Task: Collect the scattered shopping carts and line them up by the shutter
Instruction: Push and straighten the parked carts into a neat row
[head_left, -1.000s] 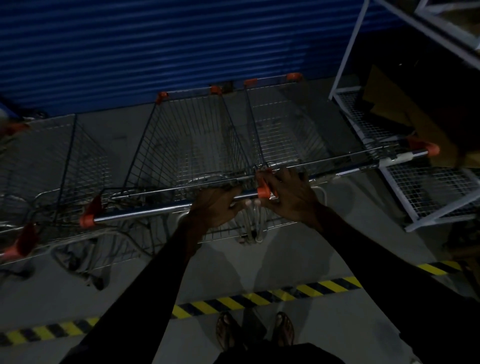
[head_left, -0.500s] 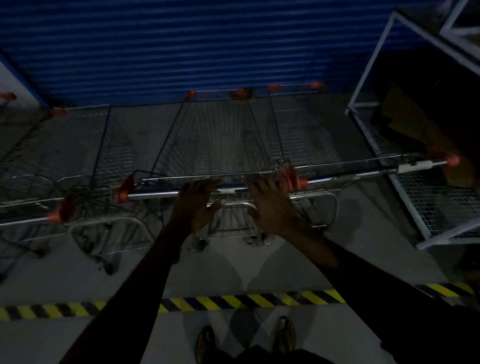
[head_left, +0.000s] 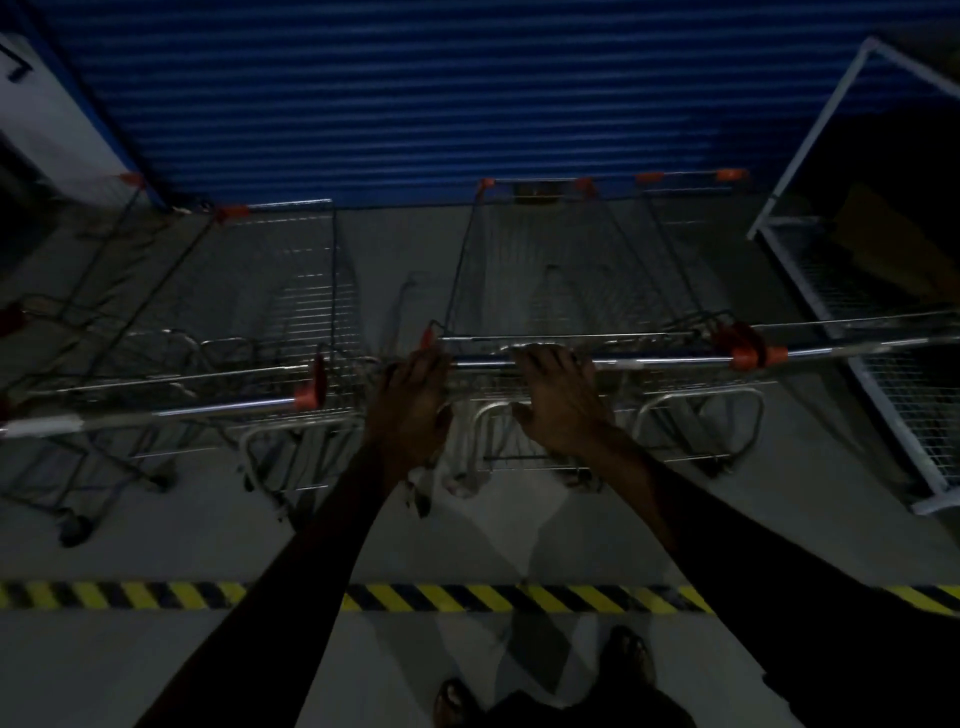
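We grip the cart handle (head_left: 649, 360) with left hand (head_left: 410, 402) and right hand (head_left: 560, 402), squaring it to the far shutter (head_left: 415, 104).

Dim light shows four shopping carts (head_left: 524, 249), one blue shutter (head_left: 415, 93), one white wire rack (head_left: 810, 130), one striped floor tape (head_left: 441, 597), two feet (head_left: 631, 657), and two hands: left hand (head_left: 410, 400), right hand (head_left: 561, 400).
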